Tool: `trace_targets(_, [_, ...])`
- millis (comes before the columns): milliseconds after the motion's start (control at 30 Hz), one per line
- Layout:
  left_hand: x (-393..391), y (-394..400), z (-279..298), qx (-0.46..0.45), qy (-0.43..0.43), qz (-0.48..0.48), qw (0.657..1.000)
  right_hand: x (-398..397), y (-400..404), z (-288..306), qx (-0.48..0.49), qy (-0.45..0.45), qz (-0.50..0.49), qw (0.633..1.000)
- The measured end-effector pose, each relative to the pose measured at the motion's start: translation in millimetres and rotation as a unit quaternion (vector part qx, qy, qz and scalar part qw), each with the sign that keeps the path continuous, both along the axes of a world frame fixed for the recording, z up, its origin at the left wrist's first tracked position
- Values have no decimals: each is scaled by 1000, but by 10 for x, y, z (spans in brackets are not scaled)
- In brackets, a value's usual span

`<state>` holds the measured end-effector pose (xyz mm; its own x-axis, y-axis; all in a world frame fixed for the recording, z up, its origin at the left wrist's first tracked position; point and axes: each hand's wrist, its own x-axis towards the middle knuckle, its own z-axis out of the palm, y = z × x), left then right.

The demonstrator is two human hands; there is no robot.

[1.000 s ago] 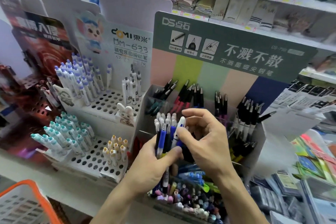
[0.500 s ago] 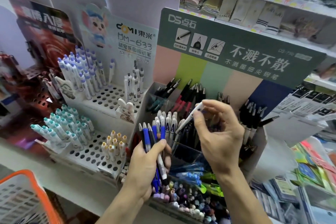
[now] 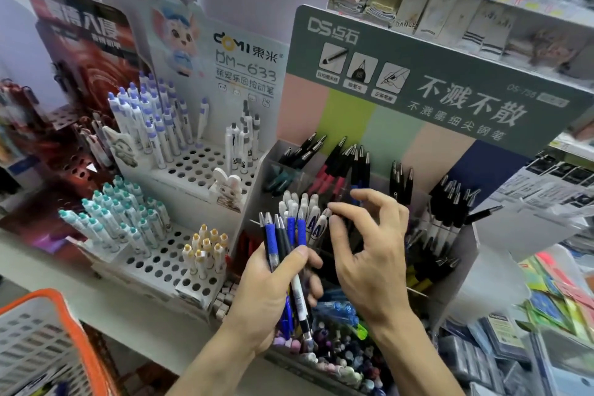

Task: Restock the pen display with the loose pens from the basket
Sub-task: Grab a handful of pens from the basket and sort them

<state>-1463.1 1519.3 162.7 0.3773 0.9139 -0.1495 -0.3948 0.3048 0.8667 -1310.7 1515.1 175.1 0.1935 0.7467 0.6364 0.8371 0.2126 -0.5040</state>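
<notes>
Released, right hand (image 3: pixel 369 254) hovers open; left hand (image 3: pixel 273 292) grips six pens (image 3: pixel 283 235).

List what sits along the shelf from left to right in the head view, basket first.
Orange basket → teal-capped pens → yellow-capped pens → left hand gripping a bundle of pens → right hand → black-and-white pens.
</notes>
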Motion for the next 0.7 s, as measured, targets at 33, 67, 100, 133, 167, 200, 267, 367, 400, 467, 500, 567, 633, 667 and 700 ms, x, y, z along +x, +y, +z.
trace_targets(33, [-3, -2, 9, 3, -5, -12, 1000, 1, -27, 37, 12, 34, 13, 999])
trace_targets(67, [-4, -6, 13, 7, -9, -23, 1000, -7, -59, 80, 12, 71, 33, 997])
trace_targets(100, [1, -12, 17, 12, -12, -33, 999, -16, -90, 115, -3, 112, 58, 992])
trace_targets(133, [5, -21, 17, 16, -14, -42, 999, -33, -124, 151, -31, 151, 85, 984])
trace_targets(167, [13, -29, 17, 17, -18, -50, 998, -51, -159, 182, -62, 184, 108, 975])
trace_targets(200, [18, -38, 17, 16, -22, -58, 998, -65, -196, 207, -92, 208, 125, 966])
trace_targets(267, [30, -52, 21, 22, -26, -75, 997, -98, -275, 255, -140, 268, 160, 940])
trace_targets(367, [50, -64, 23, 36, -25, -90, 995, -116, -374, 313, -162, 363, 182, 899])
trace_targets(400, [61, -66, 16, 37, -24, -96, 994, -108, -396, 324, -158, 366, 173, 901])
trace_targets(467, [89, -72, 4, 35, -29, -111, 993, -66, -424, 317, -147, 371, 152, 904])
trace_targets(500, [101, -72, 2, 31, -30, -116, 992, -34, -427, 305, -138, 373, 138, 907])
trace_targets(567, [120, -66, -7, 13, -30, -120, 992, 65, -436, 274, -106, 357, 100, 923])
trace_targets(633, [132, -58, -25, -7, -27, -113, 993, 184, -451, 278, -46, 354, 53, 932])
trace_targets(667, [137, -54, -36, -14, -23, -105, 994, 242, -461, 301, -3, 357, 28, 934])
trace_targets(700, [140, -48, -50, -17, -16, -96, 995, 299, -469, 330, 46, 351, 1, 935])
